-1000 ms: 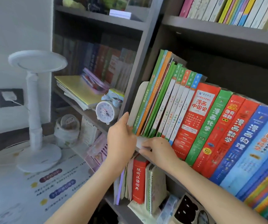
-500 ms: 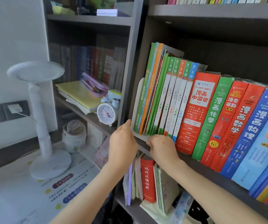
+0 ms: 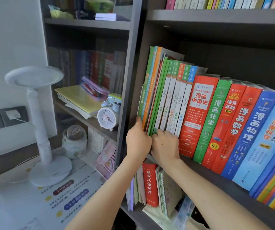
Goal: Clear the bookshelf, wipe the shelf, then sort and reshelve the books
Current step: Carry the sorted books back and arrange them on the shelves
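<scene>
Both hands have risen from the front edge of the shelf [image 3: 253,205] to the lower ends of the thin books [image 3: 156,97]. The view has also dropped slightly.

The left hand [image 3: 137,141] is seen from the back, its thumb pointing up and pressed flat against the outermost green cover. The right hand [image 3: 165,146] sits just beside it, touching it, with its fingers [image 3: 160,132] curled onto the bottoms of the spines. Between them the two hands grip the bundle.

These thin books are slim, glossy paperbacks in green, orange and white. They lean to the right at the left end of a dark grey, matte, flat-boarded shelf. To their right stands a row of thick books [image 3: 200,113], blocky volumes with shiny red, green and blue spines and large printed characters.

On the shelf below, a red dictionary [image 3: 150,185] stands upright. To the left, a round, pale alarm clock [image 3: 107,118] with two bells sits on another shelf. A smooth white lamp [image 3: 35,113] with a disc-shaped head stands on the tabletop [image 3: 9,205].
</scene>
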`<state>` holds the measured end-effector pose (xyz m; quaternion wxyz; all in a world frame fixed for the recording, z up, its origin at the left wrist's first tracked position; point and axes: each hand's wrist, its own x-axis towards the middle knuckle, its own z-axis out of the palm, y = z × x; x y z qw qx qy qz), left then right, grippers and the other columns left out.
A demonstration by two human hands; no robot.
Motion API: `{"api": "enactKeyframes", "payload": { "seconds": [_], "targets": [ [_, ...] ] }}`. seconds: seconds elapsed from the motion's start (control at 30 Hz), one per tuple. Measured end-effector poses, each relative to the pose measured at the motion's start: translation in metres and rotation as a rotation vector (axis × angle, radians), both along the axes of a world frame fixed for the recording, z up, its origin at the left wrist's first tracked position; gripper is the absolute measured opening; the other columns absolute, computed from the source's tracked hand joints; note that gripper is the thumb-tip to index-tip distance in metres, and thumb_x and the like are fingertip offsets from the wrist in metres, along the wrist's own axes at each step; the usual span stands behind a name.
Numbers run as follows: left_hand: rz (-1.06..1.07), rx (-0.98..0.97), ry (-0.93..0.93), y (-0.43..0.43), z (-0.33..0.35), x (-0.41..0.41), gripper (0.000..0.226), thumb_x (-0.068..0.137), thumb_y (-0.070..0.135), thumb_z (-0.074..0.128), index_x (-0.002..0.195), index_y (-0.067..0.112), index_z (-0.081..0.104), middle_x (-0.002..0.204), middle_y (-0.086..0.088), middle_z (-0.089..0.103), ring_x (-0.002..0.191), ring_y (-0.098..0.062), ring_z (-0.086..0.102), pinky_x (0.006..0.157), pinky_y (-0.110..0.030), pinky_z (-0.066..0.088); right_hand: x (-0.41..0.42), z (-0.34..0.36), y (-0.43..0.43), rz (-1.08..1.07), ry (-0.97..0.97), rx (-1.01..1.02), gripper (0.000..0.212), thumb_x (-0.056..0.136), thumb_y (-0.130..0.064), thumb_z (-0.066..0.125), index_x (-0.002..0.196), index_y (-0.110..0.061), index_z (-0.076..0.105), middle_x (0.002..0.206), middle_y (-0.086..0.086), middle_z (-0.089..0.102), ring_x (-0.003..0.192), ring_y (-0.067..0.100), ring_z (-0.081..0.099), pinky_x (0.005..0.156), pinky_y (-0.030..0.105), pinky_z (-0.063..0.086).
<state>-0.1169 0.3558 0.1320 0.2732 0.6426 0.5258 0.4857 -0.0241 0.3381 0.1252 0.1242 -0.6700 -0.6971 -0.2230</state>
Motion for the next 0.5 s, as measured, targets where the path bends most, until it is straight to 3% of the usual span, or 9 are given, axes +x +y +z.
{"api": "enactKeyframes", "payload": {
  "seconds": [0.07,0.13,0.23,0.3,0.37,0.43,0.5],
  "targets": [
    [-0.012,-0.036,0.052,-0.004,0.001,0.006,0.060,0.089,0.000,0.045,0.145,0.010,0.027,0.128,-0.012,0.057,0.111,-0.027,0.059,0.090,-0.036,0.051,0.002,0.003,-0.002,0.008,-0.052,0.027,0.035,0.039,-0.011,0.092,0.044,-0.018,0.059,0.048,0.000,0.054,0.041,0.019,0.053,0.042,0.020,0.033],
    [-0.065,-0.088,-0.024,-0.008,0.000,0.016,0.065,0.088,-0.001,0.040,0.148,0.009,0.017,0.144,-0.015,0.042,0.127,-0.034,0.046,0.101,-0.046,0.044,0.008,0.012,-0.012,0.069,-0.075,0.079,0.039,0.036,-0.009,0.093,0.042,-0.019,0.056,0.044,-0.003,0.051,0.037,0.016,0.051,0.037,0.019,0.027],
    [-0.065,-0.033,-0.044,-0.008,-0.009,0.027,0.062,0.097,0.006,0.036,0.151,0.007,0.007,0.156,-0.015,0.022,0.139,-0.031,0.032,0.110,-0.041,0.034,0.024,0.022,-0.031,0.062,-0.017,0.144,0.034,0.057,-0.021,0.091,0.048,-0.015,0.059,0.046,-0.002,0.052,0.038,0.017,0.051,0.039,0.018,0.021],
    [0.027,0.022,0.182,-0.003,-0.019,0.020,0.047,0.102,0.013,0.035,0.146,0.004,0.023,0.148,-0.014,0.038,0.124,-0.026,0.050,0.094,-0.031,0.045,0.039,0.024,-0.041,-0.054,0.027,0.157,0.034,0.082,-0.034,0.074,0.058,-0.014,0.060,0.053,-0.001,0.055,0.043,0.019,0.051,0.041,0.018,0.018],
    [0.149,0.048,0.480,0.002,-0.019,0.011,0.027,0.103,0.018,0.035,0.125,0.004,0.043,0.122,-0.011,0.060,0.102,-0.024,0.062,0.071,-0.025,0.042,0.052,0.020,-0.043,-0.162,0.045,0.072,0.037,0.095,-0.046,0.052,0.074,-0.015,0.055,0.070,0.001,0.059,0.060,0.020,0.055,0.044,0.026,0.024],
    [0.198,0.061,0.667,0.009,-0.011,0.007,0.024,0.104,0.023,0.036,0.118,0.005,0.044,0.110,-0.009,0.063,0.095,-0.022,0.063,0.065,-0.024,0.037,0.052,0.018,-0.040,-0.172,0.112,0.028,0.038,0.098,-0.047,0.045,0.085,-0.013,0.057,0.085,0.004,0.064,0.072,0.021,0.058,0.055,0.027,0.033],
    [0.204,0.047,0.696,0.019,-0.005,0.010,0.025,0.103,0.021,0.040,0.121,0.004,0.043,0.108,-0.011,0.063,0.094,-0.024,0.064,0.066,-0.026,0.042,0.045,0.014,-0.029,-0.185,0.168,0.029,0.036,0.100,-0.040,0.045,0.096,-0.008,0.062,0.094,0.006,0.067,0.079,0.023,0.062,0.060,0.027,0.036]
  ]
}}
